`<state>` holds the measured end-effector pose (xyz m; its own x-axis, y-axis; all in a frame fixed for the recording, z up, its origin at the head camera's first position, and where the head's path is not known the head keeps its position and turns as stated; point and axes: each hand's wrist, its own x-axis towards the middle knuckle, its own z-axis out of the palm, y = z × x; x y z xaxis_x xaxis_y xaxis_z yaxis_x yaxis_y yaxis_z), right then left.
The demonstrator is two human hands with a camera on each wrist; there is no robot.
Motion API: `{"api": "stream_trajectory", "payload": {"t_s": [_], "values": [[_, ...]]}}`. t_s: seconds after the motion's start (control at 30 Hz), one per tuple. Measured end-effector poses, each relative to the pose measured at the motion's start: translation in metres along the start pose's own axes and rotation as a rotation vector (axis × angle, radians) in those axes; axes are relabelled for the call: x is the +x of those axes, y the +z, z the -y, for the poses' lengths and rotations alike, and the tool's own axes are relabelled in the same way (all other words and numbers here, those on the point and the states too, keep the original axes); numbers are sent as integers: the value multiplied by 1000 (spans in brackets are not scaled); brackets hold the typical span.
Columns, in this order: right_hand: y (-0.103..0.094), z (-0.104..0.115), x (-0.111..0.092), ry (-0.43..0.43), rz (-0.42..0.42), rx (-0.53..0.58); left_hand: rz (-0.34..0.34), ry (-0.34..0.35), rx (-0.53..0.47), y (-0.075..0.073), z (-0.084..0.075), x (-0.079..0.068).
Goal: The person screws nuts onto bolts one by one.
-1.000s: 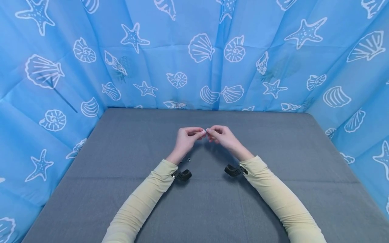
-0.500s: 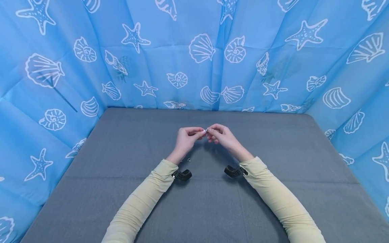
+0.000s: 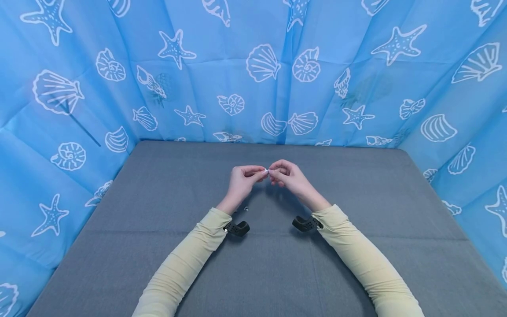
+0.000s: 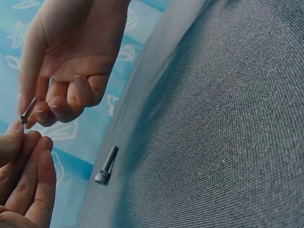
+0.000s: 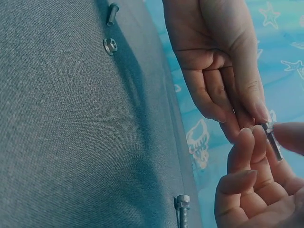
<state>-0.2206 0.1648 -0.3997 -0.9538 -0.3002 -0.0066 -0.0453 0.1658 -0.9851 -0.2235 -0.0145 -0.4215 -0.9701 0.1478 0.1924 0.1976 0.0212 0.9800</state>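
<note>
Over the table, my two hands meet at one small metal bolt (image 5: 275,146). My left hand (image 3: 242,182) pinches its head end between thumb and fingertips. My right hand (image 3: 291,179) has its thumb and curled fingers around the shank, right beside the left fingertips. In the left wrist view the bolt (image 4: 28,110) slants up toward the right hand (image 4: 78,52), with a wider collar by the left thumb. The left fingers partly hide the head.
A loose nut (image 5: 110,46) and a small bolt (image 5: 112,14) lie on the grey cloth-covered table (image 3: 277,264). Another bolt with a nut on it (image 4: 107,166) lies there too. A blue shell-print curtain (image 3: 237,75) hangs around the back and sides.
The right hand's fingers have shifted slightly at the bolt, its index finger now arched a little higher. The left hand stays where it was, still holding the bolt.
</note>
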Motion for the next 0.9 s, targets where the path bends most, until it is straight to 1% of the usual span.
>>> {"api": "stream_trajectory", "payload": {"t_s": [0.1, 0.23, 0.3, 0.43, 0.53, 0.67, 0.77, 0.9], "values": [[0, 1, 0, -9, 7, -28, 14, -6, 6, -1, -13, -5], [1, 1, 1, 24, -5, -46, 25, -2, 16, -1, -33, -13], [2, 1, 2, 33, -11, -33, 24, -2, 16, -1, -34, -14], [2, 2, 1, 14, -2, -4, 28, -23, 14, -2, -29, -11], [2, 2, 1, 10, 13, -20, 20, -28, 8, -2, -17, -5], [2, 3, 2, 41, 9, -43, 4, -27, -9, -1, -4, -1], [2, 3, 2, 47, 7, -23, -7, -20, -11, -1, -1, 0], [2, 4, 1, 28, 19, -12, -9, -8, -5, -1, -1, 0]]}}
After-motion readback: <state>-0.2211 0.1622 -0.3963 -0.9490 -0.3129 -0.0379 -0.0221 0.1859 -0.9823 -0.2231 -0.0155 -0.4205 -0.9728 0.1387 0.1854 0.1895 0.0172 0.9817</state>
